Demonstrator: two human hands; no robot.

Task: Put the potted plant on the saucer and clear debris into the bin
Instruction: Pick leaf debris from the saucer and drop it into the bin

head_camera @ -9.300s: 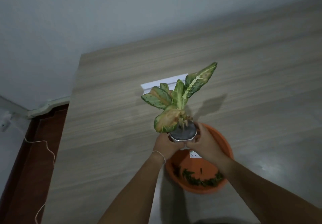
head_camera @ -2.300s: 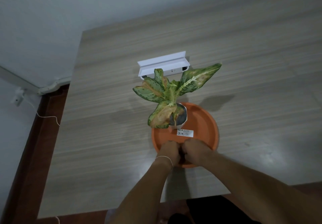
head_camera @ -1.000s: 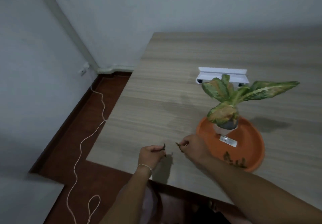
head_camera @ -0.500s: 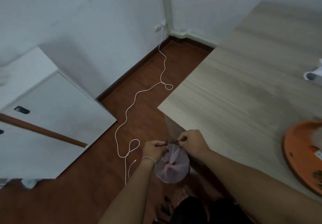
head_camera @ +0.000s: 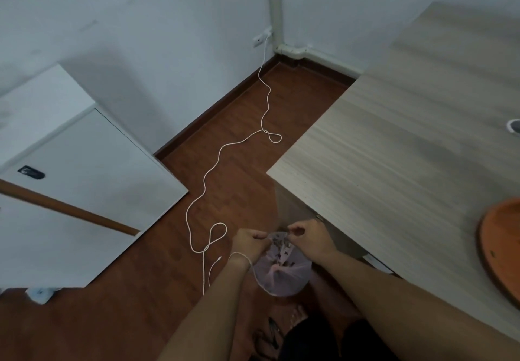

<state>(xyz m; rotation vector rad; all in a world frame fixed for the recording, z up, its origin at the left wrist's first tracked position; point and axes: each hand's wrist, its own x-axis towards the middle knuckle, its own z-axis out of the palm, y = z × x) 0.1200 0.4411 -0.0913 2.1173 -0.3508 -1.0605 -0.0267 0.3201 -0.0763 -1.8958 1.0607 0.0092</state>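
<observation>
Both my hands hover over a small round bin (head_camera: pixel 282 282) lined with a pink bag, which stands on the floor beside the table corner. My left hand (head_camera: pixel 249 244) and my right hand (head_camera: pixel 309 238) are pinched shut, fingertips facing each other. Dark bits of plant debris (head_camera: pixel 281 244) show between the fingertips and lower down inside the bag. The orange saucer (head_camera: pixel 499 251) lies on the table at the right edge, only partly in view. The potted plant is out of view.
The wooden table (head_camera: pixel 394 149) fills the right side; its corner is just above my hands. A white cable (head_camera: pixel 216 161) snakes across the brown floor from a wall socket. A white cabinet (head_camera: pixel 70 186) stands at the left. My bare foot (head_camera: pixel 298 314) is below the bin.
My view has swung from the table down to the floor at the left. Both hands carried pinched debris from the saucer to the bin, and bits now show inside the bag.
</observation>
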